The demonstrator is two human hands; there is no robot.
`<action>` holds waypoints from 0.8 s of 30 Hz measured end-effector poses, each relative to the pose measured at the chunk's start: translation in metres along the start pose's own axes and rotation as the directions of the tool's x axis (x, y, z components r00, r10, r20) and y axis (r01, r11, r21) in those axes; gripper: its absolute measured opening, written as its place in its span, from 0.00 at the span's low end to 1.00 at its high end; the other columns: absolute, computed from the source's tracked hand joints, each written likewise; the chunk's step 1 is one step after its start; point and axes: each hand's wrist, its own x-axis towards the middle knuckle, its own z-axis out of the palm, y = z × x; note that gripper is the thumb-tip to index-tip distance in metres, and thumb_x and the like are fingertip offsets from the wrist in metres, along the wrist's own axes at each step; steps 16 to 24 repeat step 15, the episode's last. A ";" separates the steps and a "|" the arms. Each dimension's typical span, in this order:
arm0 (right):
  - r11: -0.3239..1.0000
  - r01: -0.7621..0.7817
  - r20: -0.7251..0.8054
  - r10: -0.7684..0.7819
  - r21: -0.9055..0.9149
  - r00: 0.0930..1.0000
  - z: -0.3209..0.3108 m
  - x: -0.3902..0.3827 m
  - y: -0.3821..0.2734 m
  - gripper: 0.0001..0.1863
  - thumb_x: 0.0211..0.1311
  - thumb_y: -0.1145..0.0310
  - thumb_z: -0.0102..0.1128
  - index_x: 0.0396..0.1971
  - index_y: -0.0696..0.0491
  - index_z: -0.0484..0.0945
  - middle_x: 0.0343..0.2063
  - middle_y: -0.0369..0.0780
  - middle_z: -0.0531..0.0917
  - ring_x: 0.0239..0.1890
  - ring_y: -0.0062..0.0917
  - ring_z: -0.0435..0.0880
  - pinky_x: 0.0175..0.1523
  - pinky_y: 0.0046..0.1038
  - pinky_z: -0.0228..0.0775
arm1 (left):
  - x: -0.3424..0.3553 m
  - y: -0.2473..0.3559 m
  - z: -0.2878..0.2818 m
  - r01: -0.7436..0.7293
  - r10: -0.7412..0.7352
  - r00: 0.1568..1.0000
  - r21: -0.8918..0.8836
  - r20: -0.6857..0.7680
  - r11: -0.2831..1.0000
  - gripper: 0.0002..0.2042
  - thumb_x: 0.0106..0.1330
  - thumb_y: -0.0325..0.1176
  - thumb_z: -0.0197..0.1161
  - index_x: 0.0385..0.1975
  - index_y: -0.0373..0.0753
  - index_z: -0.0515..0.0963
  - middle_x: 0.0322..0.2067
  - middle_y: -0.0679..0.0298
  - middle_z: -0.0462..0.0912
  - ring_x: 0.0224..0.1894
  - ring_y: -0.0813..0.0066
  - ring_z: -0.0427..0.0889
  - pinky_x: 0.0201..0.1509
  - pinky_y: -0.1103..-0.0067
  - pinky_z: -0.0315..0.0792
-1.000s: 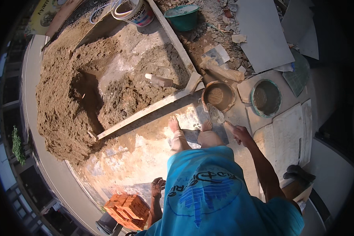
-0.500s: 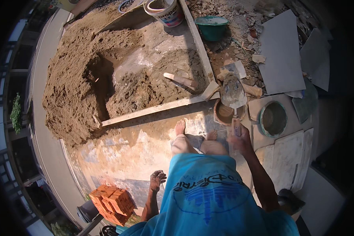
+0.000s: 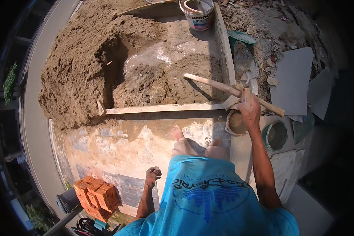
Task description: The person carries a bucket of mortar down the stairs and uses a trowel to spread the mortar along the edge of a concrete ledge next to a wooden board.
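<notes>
My right hand (image 3: 250,111) is wrapped round the wooden grip of a trowel (image 3: 244,59), whose wet grey blade points away from me, beside a green basin (image 3: 242,36). Under that hand a long wooden handle (image 3: 212,82) slants across the corner of a wooden mixing frame (image 3: 165,109); no tool head shows on it. Just below the corner sits a round container with brown contents (image 3: 236,122). Beside my shirt, over the paving, my left hand (image 3: 153,175) hangs with loosely bent fingers and holds nothing.
Sand (image 3: 74,67) and wet mortar (image 3: 145,82) fill much of the frame, with a white bucket (image 3: 201,19) at its far corner. Rubble and grey sheets (image 3: 292,80) lie to the right, near a second green basin (image 3: 275,135). Orange bricks (image 3: 96,196) are stacked at lower left.
My right hand has carried the trowel up and away from me, from above the round container toward the rubble. More of the long wooden handle shows. The whole view has shifted; my left hand stays low.
</notes>
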 end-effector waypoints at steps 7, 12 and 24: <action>0.952 0.020 -0.073 -0.044 -0.305 0.996 0.060 0.035 0.007 0.20 0.40 0.63 0.62 0.33 0.60 0.72 0.32 0.50 0.73 0.39 0.46 0.72 0.45 0.41 0.63 | 0.032 0.042 -0.092 0.015 -0.009 0.987 0.036 -0.158 0.999 0.08 0.56 0.37 0.58 0.33 0.43 0.73 0.29 0.61 0.79 0.29 0.70 0.80 0.30 0.75 0.75; 0.901 -0.085 -0.163 0.016 -0.426 0.987 0.083 0.046 0.039 0.19 0.44 0.61 0.63 0.32 0.59 0.72 0.33 0.51 0.74 0.39 0.45 0.73 0.44 0.40 0.62 | 0.042 0.076 -0.137 -0.066 0.058 0.955 -0.018 -0.291 0.998 0.07 0.57 0.34 0.58 0.33 0.43 0.72 0.25 0.65 0.77 0.23 0.77 0.77 0.23 0.81 0.71; 0.876 -0.195 -0.129 0.153 -0.442 0.980 0.086 0.048 0.036 0.19 0.45 0.60 0.63 0.32 0.58 0.72 0.35 0.51 0.76 0.41 0.45 0.74 0.45 0.40 0.63 | 0.047 0.069 -0.153 -0.027 0.023 0.944 -0.008 -0.328 1.000 0.08 0.57 0.35 0.58 0.35 0.43 0.72 0.26 0.65 0.77 0.24 0.75 0.78 0.24 0.79 0.72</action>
